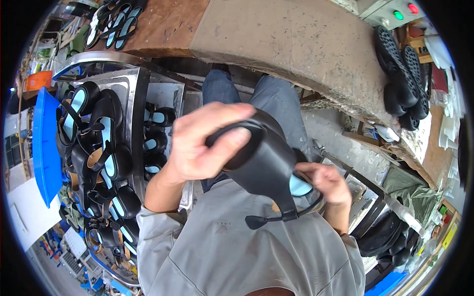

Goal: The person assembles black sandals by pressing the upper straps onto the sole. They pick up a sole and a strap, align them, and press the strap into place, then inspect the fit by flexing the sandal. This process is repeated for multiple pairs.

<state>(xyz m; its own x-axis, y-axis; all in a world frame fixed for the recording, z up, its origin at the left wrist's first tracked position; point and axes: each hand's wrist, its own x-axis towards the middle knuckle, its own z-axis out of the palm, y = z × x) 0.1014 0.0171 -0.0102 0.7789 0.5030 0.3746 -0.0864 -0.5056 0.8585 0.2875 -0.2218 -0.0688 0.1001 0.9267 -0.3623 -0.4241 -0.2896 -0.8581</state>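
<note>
In front of my chest I hold a black strap shoe [269, 165], tilted. Its pale blue insole [299, 186] shows on the right side, and a thin ankle strap [269, 219] with a rounded tab hangs at the lower end. My left hand [205, 145] is closed round the upper end, the thumb reaching into a dark opening and the fingers over the outside. On the other side, my right hand [326, 182] has its fingers bent at the edge by the blue insole. Motion smears that hand a little, and the shoe hides part of its fingertips.
At left, a metal rack [140, 108] bears a pile of black shoes [106, 133] beside a blue plastic bin [45, 148]. A worn workbench [276, 34] runs across the far side, with sandals [121, 27] at its left and black soles [402, 74] at its right.
</note>
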